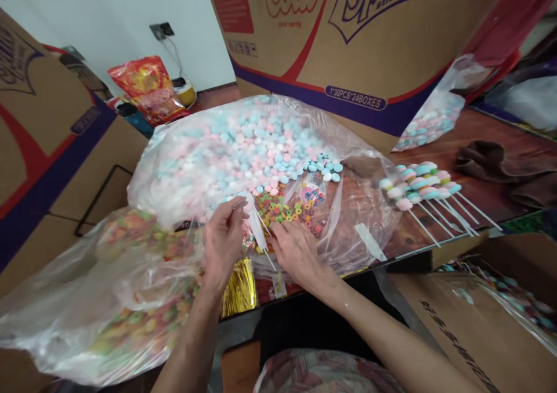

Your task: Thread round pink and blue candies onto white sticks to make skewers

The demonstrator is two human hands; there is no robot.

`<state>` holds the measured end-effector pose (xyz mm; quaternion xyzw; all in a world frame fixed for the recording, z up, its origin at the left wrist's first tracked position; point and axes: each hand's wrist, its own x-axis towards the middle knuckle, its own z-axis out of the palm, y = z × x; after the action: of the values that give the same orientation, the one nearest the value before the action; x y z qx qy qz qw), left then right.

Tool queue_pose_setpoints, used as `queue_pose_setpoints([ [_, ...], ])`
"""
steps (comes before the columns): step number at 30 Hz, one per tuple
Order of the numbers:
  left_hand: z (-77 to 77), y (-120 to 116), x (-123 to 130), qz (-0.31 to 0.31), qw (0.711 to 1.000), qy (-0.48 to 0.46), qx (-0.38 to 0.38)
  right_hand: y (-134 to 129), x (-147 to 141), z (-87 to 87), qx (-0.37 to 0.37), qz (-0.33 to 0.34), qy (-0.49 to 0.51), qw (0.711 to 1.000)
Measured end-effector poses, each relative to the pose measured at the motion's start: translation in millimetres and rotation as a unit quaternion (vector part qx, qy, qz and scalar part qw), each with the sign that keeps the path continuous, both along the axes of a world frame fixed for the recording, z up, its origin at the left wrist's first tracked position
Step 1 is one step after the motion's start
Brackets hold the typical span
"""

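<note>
My left hand is closed, thumb and fingertips pinched together beside a bundle of thin white sticks. What its fingertips hold, if anything, is too small to name. To the right of the sticks, my right hand has its fingers curled down at the edge of loose ring-shaped candies; its fingertips are partly hidden. Just beyond both hands, pink, blue and white marshmallows spill from a large clear plastic bag. Finished-looking marshmallow sticks lie in a row at the right.
Large cardboard boxes stand behind and at the left. A bag of ring candies slumps at the near left. Gold foil strips hang at the table edge. Dark cloth lies right, above an open carton.
</note>
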<state>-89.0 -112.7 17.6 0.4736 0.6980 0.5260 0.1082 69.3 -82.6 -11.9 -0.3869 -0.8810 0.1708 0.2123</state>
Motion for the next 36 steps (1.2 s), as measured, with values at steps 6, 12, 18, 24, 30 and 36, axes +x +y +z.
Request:
queue_pose_setpoints([
  [6, -1.5, -11, -9, 0.015, 1.000, -0.013, -0.013, -2, -17, 8.4, -0.077, -0.040, -0.030, 0.996],
  [12, -8.7, 24, 5, -0.093, 0.992, 0.062, -0.052, 13, 55, -3.7, -0.205, -0.064, 0.205, 0.955],
  [18, -12.4, 85, 11, -0.093, 0.939, 0.279, -0.178, 31, 112, -14.3, -0.288, -0.138, 0.342, 0.884],
  [24, -12.8, 117, 21, -0.030, 0.867, 0.384, -0.318, 25, 111, -24.8, -0.226, -0.156, 0.310, 0.910],
  [30, -10.0, 117, 20, -0.029, 0.867, 0.404, -0.290, 16, 102, -33.3, -0.173, -0.187, 0.330, 0.909],
  [36, -15.5, 109, 12, -0.058, 0.937, 0.308, -0.153, 19, 104, -31.0, -0.193, -0.225, 0.404, 0.865],
])
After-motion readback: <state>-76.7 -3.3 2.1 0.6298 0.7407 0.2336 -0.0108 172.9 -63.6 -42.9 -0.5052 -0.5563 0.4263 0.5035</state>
